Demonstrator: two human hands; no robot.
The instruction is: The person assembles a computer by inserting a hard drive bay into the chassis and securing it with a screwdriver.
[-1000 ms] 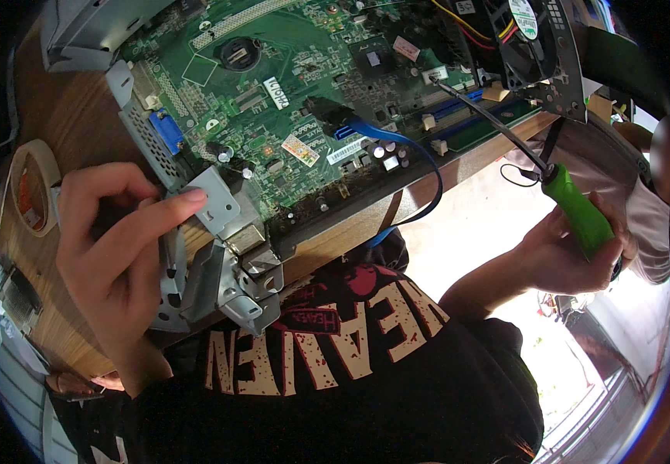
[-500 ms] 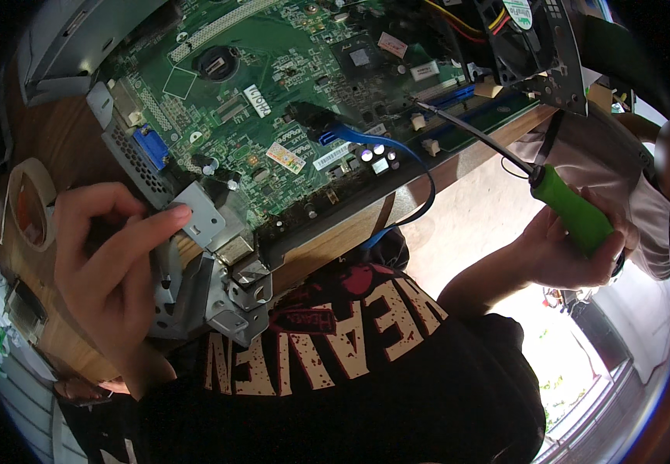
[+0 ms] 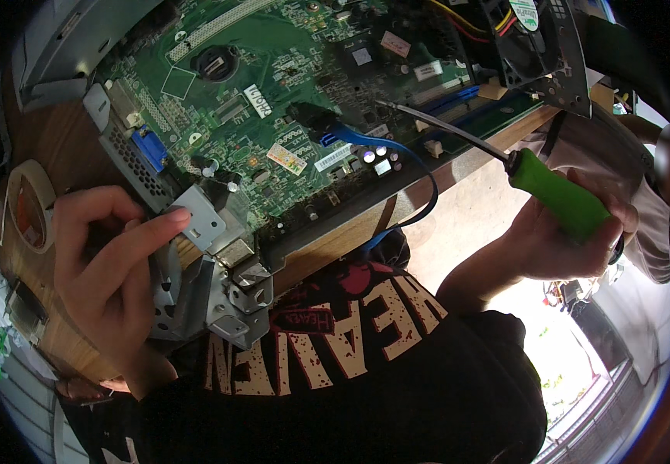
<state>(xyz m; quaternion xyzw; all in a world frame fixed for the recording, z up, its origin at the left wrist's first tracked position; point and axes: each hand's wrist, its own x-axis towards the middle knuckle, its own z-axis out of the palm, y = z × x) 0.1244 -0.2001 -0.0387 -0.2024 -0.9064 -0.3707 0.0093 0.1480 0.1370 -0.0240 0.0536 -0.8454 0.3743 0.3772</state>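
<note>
Far left: a roll of tape (image 3: pixel 47 185) lies on the wooden table (image 3: pixel 34 267), toward its left edge.

Next, the left hand (image 3: pixel 107 259) reaches in over the same side. One digit, likely the thumb, is stretched out with its tip on a flat metal bracket (image 3: pixel 206 223); the others are bent. Cannot tell whether they close on the bracket from behind. The bracket sits by the motherboard's near-left corner, next to bare metal port housings. A blue video connector (image 3: pixel 149 148) stands farther along the board's left edge.

The green motherboard (image 3: pixel 296 77) lies along the table's near edge. A flat blue cable (image 3: pixel 430 170) runs from a plug on the board and drops past that edge.

Right: the right hand (image 3: pixel 571 240) is clenched around the handle of a green-handled screwdriver (image 3: pixel 555 193). Its shaft slants leftward; the tip is over the board — contact cannot be told. A cooling fan (image 3: pixel 532 46) stands at the board's right end.

Step, as judged: left steadies the bracket, right positions the driver. The next move calls for care — a firm left hold, a controlled tip, and a shaft kept off the cable and small components.
</note>
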